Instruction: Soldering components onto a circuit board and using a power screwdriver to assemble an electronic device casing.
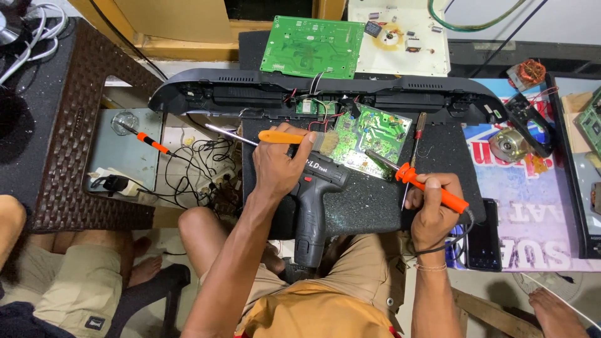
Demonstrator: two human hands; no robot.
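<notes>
My left hand (283, 164) grips an orange-handled brush (294, 138), its bristles resting on the left edge of a small green circuit board (369, 134). My right hand (433, 209) holds an orange soldering iron (426, 183), with the metal tip touching the board's lower part. The board lies on a black mat (366, 206) across my lap, wired to a long curved black plastic housing (325, 87) behind it. A black cordless drill (316, 200) lies on the mat under my left wrist.
A red-handled screwdriver (414, 147) lies right of the board. A black phone (483, 236) sits by my right wrist. Larger boards (311, 47) lie at the back. A person's legs (69, 281) are at the left; tangled cables (200, 169) and an orange screwdriver (150, 141) lie below.
</notes>
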